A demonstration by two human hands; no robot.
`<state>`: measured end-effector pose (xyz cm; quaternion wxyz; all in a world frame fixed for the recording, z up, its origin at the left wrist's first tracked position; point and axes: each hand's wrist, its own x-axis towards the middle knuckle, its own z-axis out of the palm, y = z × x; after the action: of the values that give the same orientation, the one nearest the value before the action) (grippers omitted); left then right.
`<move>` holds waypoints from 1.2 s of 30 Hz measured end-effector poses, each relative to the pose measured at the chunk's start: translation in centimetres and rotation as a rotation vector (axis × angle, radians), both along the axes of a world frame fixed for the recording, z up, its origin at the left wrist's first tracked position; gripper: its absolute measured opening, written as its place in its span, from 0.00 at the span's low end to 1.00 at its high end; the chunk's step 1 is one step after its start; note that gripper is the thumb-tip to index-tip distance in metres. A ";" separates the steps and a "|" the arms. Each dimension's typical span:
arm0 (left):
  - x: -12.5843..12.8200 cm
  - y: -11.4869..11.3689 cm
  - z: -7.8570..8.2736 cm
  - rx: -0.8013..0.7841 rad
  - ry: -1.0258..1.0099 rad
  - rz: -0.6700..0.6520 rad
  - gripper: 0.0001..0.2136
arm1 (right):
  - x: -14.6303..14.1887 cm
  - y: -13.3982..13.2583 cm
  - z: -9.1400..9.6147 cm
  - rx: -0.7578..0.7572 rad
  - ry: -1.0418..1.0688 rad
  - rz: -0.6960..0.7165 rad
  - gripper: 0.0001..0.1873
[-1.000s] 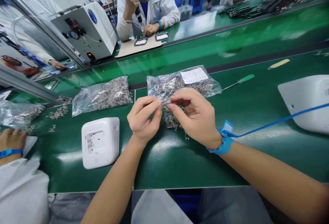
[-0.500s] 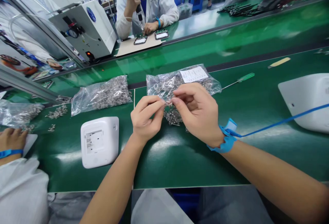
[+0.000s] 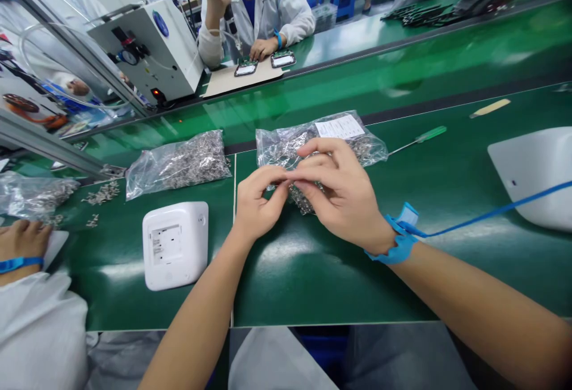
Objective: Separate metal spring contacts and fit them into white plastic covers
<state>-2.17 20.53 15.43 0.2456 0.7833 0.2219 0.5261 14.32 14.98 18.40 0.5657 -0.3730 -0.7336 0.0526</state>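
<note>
Fingertip to fingertip, my left hand [image 3: 260, 202] and my right hand [image 3: 339, 193] meet above the green bench. Both are pinched closed, and whatever lies between the fingertips is too small or hidden to name. A blue wrist strap [image 3: 395, 241] circles my right wrist. Just under the fingers is a pile of small metal parts [image 3: 305, 200], partly covered by my hands. Behind it lies a clear plastic bag of metal parts [image 3: 286, 144] with a white label [image 3: 340, 127]. A white plastic housing [image 3: 196, 247] with a recessed bay stands left of my left arm.
Another bag of metal parts [image 3: 192, 163] lies further left, near loose parts [image 3: 102, 193]. A green-handled screwdriver [image 3: 431, 134] and another white housing [image 3: 536, 175] are on the right, with the strap's blue cord [image 3: 496, 214]. A co-worker's hand [image 3: 24, 241] rests at left; another person [image 3: 263, 14] works opposite.
My right hand has moved slightly left, and its fingertips now touch those of my left hand. The co-worker opposite has shifted the dark tool a little to the left.
</note>
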 end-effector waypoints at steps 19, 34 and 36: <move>0.9 0.7 -1.2 -0.044 -0.101 0.183 0.02 | 7.9 -2.4 12.6 -0.129 0.304 -0.151 0.07; 3.2 -1.2 -2.1 0.038 0.032 0.115 0.03 | 6.0 -0.4 -0.9 -0.242 -0.514 -0.118 0.07; 3.1 -1.0 -2.1 -0.008 0.031 0.071 0.05 | 5.4 0.0 -1.4 -0.247 -0.386 -0.047 0.06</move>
<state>0.93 19.49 13.31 0.2266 0.7821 0.2554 0.5213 19.70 14.95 17.01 0.3658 -0.4594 -0.8074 0.0567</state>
